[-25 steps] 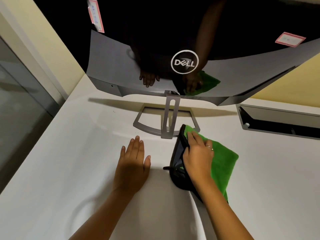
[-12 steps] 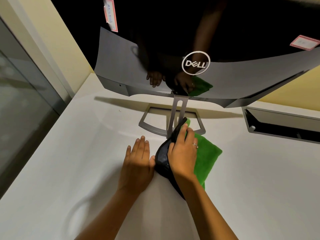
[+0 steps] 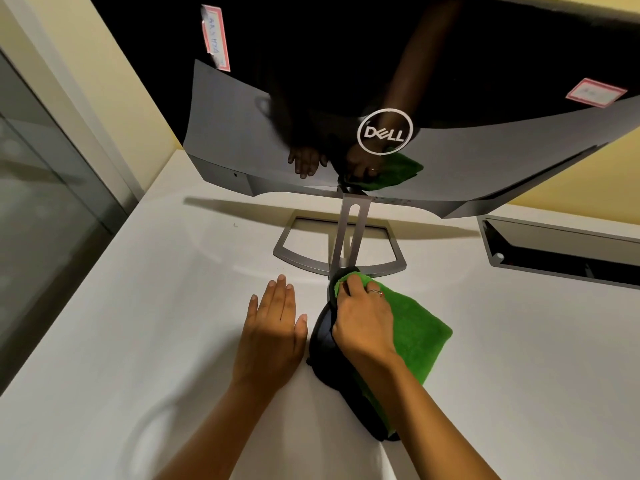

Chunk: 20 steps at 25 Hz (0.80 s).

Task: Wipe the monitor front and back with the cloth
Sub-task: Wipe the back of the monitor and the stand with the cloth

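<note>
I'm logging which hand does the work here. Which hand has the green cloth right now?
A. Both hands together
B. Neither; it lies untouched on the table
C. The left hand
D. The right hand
D: the right hand has its fingers curled into the green cloth near the monitor stand, while the left hand lies flat on the table beside it.

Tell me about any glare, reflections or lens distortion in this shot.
Head view: the glossy grey Dell monitor back mirrors both hands and the green microfibre cloth; no harsh glare. The wide-angle lens bows the monitor's edges. Soft shadows fall on the white table under the monitor and silver stand; focus stays sharp.
</note>
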Tool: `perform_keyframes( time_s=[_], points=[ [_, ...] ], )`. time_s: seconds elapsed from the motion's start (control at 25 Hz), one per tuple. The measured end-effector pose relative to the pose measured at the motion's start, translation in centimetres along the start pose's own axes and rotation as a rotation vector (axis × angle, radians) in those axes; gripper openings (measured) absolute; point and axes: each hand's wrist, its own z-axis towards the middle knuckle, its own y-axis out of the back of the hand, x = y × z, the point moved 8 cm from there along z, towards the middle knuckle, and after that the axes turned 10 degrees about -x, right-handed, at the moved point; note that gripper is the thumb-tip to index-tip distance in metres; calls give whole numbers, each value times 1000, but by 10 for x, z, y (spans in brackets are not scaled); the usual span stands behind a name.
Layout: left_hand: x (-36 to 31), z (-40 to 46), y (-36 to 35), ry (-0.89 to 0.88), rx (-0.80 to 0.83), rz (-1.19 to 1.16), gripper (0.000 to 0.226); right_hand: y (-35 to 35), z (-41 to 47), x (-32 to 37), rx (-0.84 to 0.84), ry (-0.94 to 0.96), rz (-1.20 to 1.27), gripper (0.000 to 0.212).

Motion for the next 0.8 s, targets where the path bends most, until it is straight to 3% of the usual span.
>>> perform_keyframes(
  time_s=[0.12, 0.2, 0.36, 0.48, 0.68, 0.8],
  points=[
    [-3, -2, 0, -32, -14, 18, 51, 6, 1, -3, 119, -12, 61, 37],
    [-2, -2, -2, -33, -4, 22, 50, 21, -2, -12, 71, -79, 185, 36],
    [-2, -2, -2, -37, 11, 25, 50, 81, -9, -28, -420, -230, 401, 47],
    [-2, 0, 4, 0, -4, -12, 52, 106, 21, -16, -642, -129, 314, 55],
    [-1, 1, 2, 19, 2, -16, 51, 77, 46, 0, -651, -50, 81, 56],
    [-1, 1, 1, 9, 9, 0, 52, 59, 38, 2, -558, -30, 62, 58]
  ],
)
